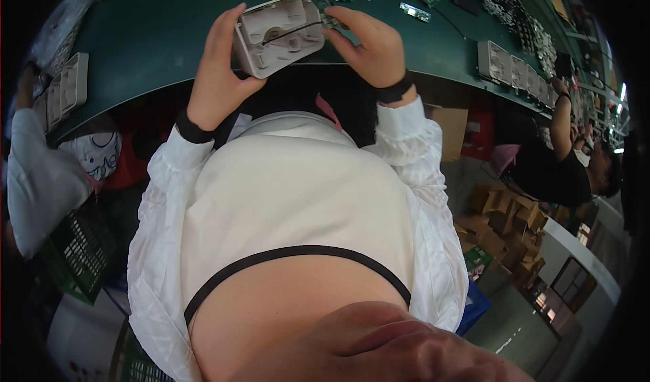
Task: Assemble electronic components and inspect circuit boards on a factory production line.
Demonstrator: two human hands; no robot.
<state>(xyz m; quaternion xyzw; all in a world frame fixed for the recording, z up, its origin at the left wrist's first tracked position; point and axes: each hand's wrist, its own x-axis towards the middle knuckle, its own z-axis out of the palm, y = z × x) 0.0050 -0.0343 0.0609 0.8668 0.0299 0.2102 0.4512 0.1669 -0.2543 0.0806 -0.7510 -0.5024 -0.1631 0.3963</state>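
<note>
Left hand (pixel 218 80) holds the case (pixel 286 15), open side up, long axis near-left to far-right; right hand (pixel 379 47) pinches the wire (pixel 294 33) crossing it.

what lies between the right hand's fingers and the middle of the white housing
A thin dark cable runs from near the fingers of the right hand across the open white housing, in the head view.

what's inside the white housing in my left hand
Inside the white housing are molded recesses, with a thin dark wire crossing over them. The strip directly behind the wire is covered, so I can't see it.
</note>
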